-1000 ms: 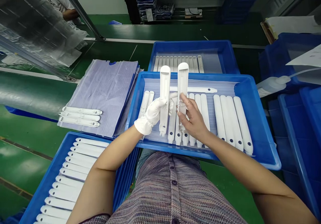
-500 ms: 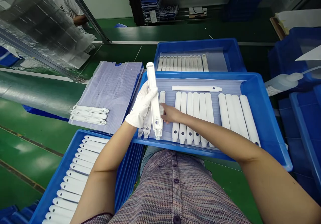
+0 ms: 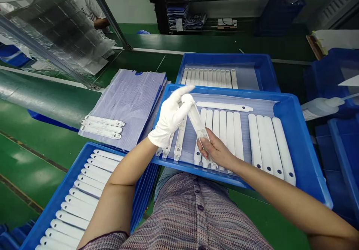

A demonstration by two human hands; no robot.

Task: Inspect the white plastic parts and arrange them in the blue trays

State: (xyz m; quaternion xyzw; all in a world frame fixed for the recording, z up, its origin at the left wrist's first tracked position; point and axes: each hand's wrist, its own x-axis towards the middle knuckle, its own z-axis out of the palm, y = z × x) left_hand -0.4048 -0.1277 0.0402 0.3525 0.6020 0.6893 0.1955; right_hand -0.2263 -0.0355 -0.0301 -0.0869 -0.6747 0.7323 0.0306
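Note:
A long white plastic strip [image 3: 196, 120] is held at a slant above the blue tray [image 3: 304, 145]. My left hand [image 3: 169, 117], in a white glove, pinches its rounded upper end between thumb and fingers, the index finger stretched out. Bare, my right hand [image 3: 211, 147] is wrapped round the strip's lower part, where the surface looks hollow and ribbed. Below my left hand, a few strips with open, detailed faces, such as this ribbed strip [image 3: 180, 139], lie in the tray. Smooth white strips [image 3: 223, 130] lie in a row behind my right hand.
Another row of smooth strips [image 3: 269, 141] and one crosswise strip [image 3: 224, 106] share the tray. Left are purple-grey sheets [image 3: 134, 96] bearing three strips [image 3: 102, 126], and a lower tray of strips [image 3: 81, 190]. A farther tray [image 3: 263, 70] stands behind; a bottle [image 3: 319, 108] is right.
The strip has swung from upright to slanting and moved right. My right hand has left the strip lying in the tray and taken hold of the raised one's lower part.

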